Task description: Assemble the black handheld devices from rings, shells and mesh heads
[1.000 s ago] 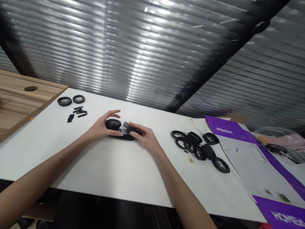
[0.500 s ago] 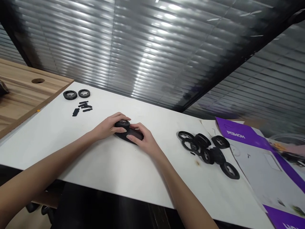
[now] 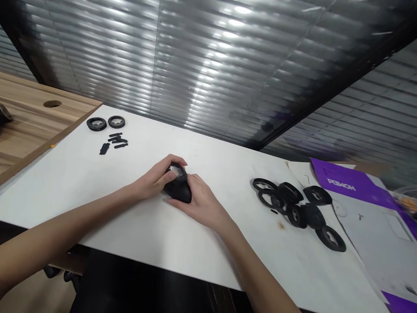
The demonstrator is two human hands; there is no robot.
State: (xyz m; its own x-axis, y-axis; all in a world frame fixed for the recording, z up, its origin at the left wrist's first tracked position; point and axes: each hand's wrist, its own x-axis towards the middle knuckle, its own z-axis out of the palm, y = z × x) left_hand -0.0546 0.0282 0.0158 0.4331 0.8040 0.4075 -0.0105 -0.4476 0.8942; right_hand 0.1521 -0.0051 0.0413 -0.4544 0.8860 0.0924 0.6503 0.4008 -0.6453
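Both my hands hold a black rounded plastic housing (image 3: 178, 193) above the white board, its mesh face (image 3: 176, 171) tilted up and left. My left hand (image 3: 155, 177) wraps over the top of it, and my right hand (image 3: 199, 202) cups its lower right side. Part of the housing is hidden by my fingers. Several black rings lie in a heap (image 3: 289, 206) to the right of my hands. Two more black rings (image 3: 106, 122) and several small black strips (image 3: 115, 142) lie at the far left.
The white board (image 3: 208, 165) lies on a dark-edged surface, with a wooden table (image 3: 39, 126) beyond its left end. Purple-printed packaging (image 3: 335, 180) lies at the right. Slatted blinds (image 3: 195, 65) stand behind the board.
The housing has rotated from lying nearly flat to a tilted position with its mesh face showing. My hands have closed further around it. The view has drifted, shifting the scene rightward.
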